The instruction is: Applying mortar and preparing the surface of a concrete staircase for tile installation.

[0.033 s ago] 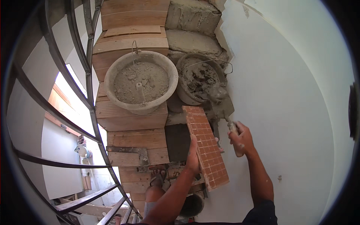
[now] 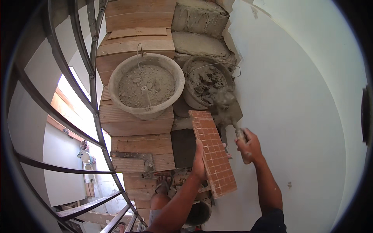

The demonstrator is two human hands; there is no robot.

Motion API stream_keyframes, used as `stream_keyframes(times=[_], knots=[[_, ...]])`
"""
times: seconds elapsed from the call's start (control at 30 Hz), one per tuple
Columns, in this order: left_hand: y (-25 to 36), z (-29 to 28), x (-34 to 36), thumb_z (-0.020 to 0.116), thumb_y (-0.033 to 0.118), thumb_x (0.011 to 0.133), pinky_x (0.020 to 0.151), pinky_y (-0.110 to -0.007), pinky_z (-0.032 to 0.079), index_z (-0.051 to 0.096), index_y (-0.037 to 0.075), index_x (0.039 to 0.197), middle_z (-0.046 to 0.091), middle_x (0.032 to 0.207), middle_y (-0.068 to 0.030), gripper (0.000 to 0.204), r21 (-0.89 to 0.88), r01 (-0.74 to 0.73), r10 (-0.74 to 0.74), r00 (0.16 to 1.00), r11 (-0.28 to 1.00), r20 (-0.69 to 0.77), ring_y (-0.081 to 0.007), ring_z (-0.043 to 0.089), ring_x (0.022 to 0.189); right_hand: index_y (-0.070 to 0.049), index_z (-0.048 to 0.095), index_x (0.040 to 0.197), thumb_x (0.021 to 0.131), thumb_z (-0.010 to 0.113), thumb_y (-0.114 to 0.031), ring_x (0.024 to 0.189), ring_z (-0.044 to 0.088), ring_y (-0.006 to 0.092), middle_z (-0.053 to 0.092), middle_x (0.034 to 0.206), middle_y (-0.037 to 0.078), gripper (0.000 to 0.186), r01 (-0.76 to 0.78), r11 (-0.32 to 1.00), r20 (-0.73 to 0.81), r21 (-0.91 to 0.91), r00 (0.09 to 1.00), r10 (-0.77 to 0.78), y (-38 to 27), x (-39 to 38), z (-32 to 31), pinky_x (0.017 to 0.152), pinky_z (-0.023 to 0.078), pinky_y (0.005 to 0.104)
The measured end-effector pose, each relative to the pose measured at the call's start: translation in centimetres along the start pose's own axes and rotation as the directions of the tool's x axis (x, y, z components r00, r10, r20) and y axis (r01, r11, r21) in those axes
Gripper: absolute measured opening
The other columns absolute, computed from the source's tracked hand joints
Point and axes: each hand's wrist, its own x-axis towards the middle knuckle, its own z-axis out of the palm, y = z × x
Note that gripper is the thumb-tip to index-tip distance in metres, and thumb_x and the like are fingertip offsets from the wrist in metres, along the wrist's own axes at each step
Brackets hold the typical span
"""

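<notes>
My left hand is wrapped round a long reddish-brown tile, its gridded back turned up and the tile tilted. In my right hand is the handle of a trowel, gripped by closed fingers. A lump of wet mortar sits on the trowel's blade, which is smeared by motion at the right rim of a bucket of mortar. A wire handle arches over that bucket. To its left stands a wide basin of dry, crumbly grey mix, with a tool handle poking up from it.
Wood-look tiled steps climb away from me, with bare cement steps beside the white wall. A metal square lies on a left tread. Dark metal railing runs along the left. A dark bucket stands near my foot.
The trowel blade and its mortar have shifted very slightly and are now more blurred. My right hand has dipped a little; the tile is almost still.
</notes>
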Motion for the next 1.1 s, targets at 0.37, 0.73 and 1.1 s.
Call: stream_keyframes(times=[0.37,0.73,1.1], knots=[[1.5,2.2,-1.3,0.03,0.073,0.098,0.09,-0.049,0.059,0.033,0.005,0.148,0.058,0.132,-0.0222,0.085,-0.07,-0.022,0.032,0.99,0.997,0.135,-0.0402,0.067,0.11,-0.001,0.062,0.121,0.095,0.057,-0.046,0.078,0.065,0.0367,0.061,0.091,0.017,0.052,0.43,0.699,-0.109,-0.571,0.805,-0.584,5.4,-3.0,6.2,0.063,0.053,0.0461],[1.6,0.7,-1.5,0.027,0.072,0.099,0.089,-0.055,0.059,0.029,0.006,0.152,0.052,0.14,-0.0266,0.086,-0.082,0.015,-0.002,0.988,0.996,0.157,-0.0485,0.062,0.114,0.001,0.06,0.121,0.09,0.067,-0.023,0.075,0.063,0.0353,0.061,0.089,0.017,0.04,0.394,0.759,-0.241,-0.518,0.785,-0.571,11.9,-1.8,9.0,0.062,0.052,0.0446],[3.1,2.4,-0.9,0.024,0.077,0.095,0.091,-0.06,0.058,0.019,0.006,0.157,0.04,0.147,-0.0312,0.094,-0.239,0.07,0.006,0.953,0.969,0.301,-0.0495,0.052,0.128,-0.002,0.062,0.12,0.086,0.069,-0.011,0.072,0.061,0.0355,0.059,0.087,0.017,0.035,0.358,0.795,-0.288,-0.489,0.794,-0.535,2.5,-0.7,1.3,0.064,0.051,0.0407]])
